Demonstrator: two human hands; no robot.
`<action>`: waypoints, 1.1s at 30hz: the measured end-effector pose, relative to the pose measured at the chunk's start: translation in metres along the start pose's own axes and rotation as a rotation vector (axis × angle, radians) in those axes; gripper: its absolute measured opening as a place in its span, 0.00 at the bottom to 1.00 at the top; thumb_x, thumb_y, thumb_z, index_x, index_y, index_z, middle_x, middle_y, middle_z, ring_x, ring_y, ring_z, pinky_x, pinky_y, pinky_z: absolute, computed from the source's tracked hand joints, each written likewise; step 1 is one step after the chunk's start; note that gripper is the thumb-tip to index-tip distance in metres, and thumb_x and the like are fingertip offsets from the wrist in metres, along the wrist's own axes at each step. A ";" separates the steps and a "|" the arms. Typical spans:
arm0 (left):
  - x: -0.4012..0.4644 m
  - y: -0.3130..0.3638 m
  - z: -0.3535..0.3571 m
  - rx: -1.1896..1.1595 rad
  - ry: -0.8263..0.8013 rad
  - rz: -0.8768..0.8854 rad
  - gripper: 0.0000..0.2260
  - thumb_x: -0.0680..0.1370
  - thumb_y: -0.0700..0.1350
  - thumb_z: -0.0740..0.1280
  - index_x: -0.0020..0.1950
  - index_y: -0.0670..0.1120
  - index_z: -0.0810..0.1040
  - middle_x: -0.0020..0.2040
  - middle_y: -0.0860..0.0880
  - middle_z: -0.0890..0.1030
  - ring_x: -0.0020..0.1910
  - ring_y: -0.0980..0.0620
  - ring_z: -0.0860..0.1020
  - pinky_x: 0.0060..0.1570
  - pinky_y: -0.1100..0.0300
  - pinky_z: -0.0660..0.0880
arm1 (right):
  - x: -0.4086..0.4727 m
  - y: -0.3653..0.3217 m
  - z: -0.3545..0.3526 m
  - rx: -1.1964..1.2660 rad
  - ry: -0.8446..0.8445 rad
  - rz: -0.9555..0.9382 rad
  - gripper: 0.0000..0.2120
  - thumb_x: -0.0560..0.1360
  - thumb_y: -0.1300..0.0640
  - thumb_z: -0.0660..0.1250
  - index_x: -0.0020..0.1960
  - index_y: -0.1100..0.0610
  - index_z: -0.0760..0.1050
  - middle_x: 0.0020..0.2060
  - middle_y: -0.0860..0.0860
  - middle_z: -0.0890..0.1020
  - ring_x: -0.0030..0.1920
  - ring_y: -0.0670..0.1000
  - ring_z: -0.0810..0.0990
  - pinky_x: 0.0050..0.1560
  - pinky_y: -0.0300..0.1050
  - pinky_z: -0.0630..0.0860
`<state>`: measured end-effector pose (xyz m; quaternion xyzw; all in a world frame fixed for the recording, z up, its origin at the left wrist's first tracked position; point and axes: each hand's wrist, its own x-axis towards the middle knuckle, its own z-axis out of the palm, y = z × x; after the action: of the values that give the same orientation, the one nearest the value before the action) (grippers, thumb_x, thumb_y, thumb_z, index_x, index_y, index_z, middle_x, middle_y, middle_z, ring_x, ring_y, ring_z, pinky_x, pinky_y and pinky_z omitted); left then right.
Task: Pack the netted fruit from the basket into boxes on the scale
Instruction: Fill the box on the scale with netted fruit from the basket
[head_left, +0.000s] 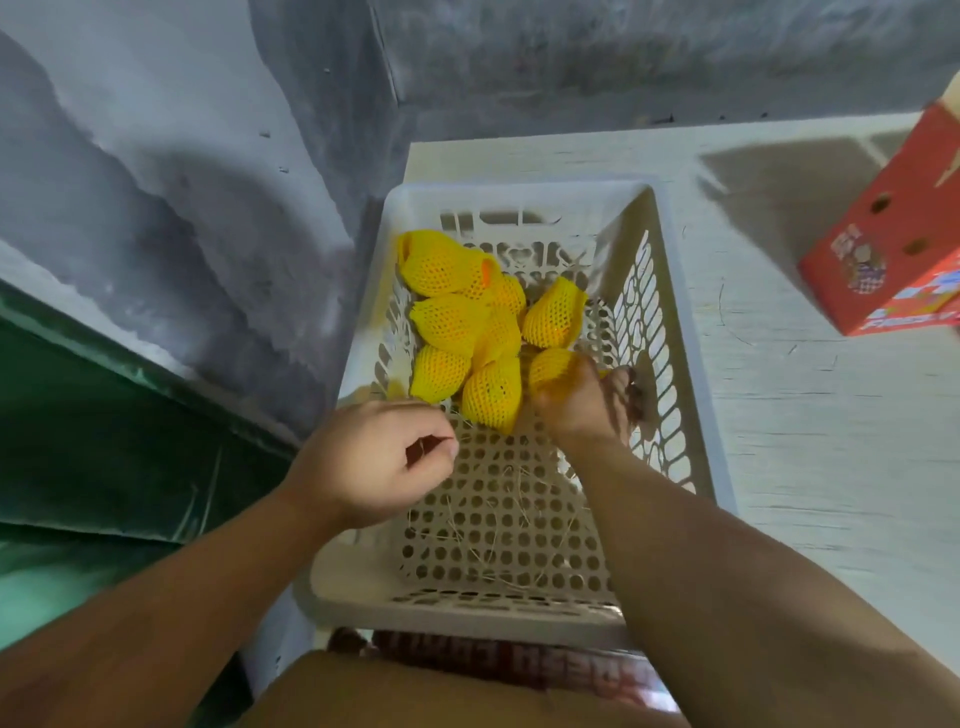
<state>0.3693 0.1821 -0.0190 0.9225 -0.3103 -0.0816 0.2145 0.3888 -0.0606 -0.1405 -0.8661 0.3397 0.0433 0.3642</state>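
A white perforated plastic basket (691, 332) stands on the floor in front of me. Several fruits in yellow foam netting (452, 322) lie heaped in its far half. My right hand (576, 400) reaches into the basket and grips one netted fruit (553, 364) at the heap's right near edge. My left hand (379, 457) hovers over the basket's left rim with its fingers curled, holding nothing that I can make out. A red printed box (878, 244) stands tilted at the far right. No scale is in view.
A grey stained wall (182, 182) runs along the left and back. A green tarp (93, 441) lies at the lower left. Loose straw strands lie on the basket's bare near half. Pale floor (805, 441) spreads right of the basket. Another printed box (493, 660) shows below the basket.
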 end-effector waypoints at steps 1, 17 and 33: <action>0.000 0.000 0.000 0.006 0.000 -0.004 0.14 0.80 0.56 0.60 0.42 0.54 0.81 0.37 0.55 0.80 0.37 0.58 0.76 0.36 0.54 0.74 | -0.004 0.002 0.004 -0.062 -0.044 -0.047 0.34 0.67 0.46 0.71 0.69 0.39 0.60 0.63 0.53 0.66 0.65 0.60 0.70 0.66 0.61 0.72; 0.003 -0.001 -0.002 0.001 -0.007 -0.010 0.18 0.78 0.63 0.57 0.47 0.57 0.84 0.41 0.61 0.82 0.40 0.62 0.79 0.39 0.58 0.75 | -0.007 0.005 0.006 0.216 -0.189 -0.132 0.31 0.64 0.53 0.78 0.54 0.44 0.60 0.47 0.45 0.77 0.45 0.50 0.79 0.38 0.46 0.75; -0.052 0.094 -0.051 -1.043 -0.013 -0.363 0.22 0.81 0.66 0.65 0.69 0.55 0.79 0.58 0.49 0.86 0.49 0.48 0.84 0.48 0.53 0.81 | -0.229 -0.073 -0.181 0.769 -0.674 -0.154 0.20 0.76 0.60 0.76 0.66 0.54 0.77 0.56 0.55 0.86 0.51 0.53 0.87 0.49 0.43 0.83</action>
<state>0.2917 0.1642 0.0695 0.7323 -0.0663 -0.2659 0.6234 0.2278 -0.0157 0.1091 -0.6302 0.1302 0.1648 0.7475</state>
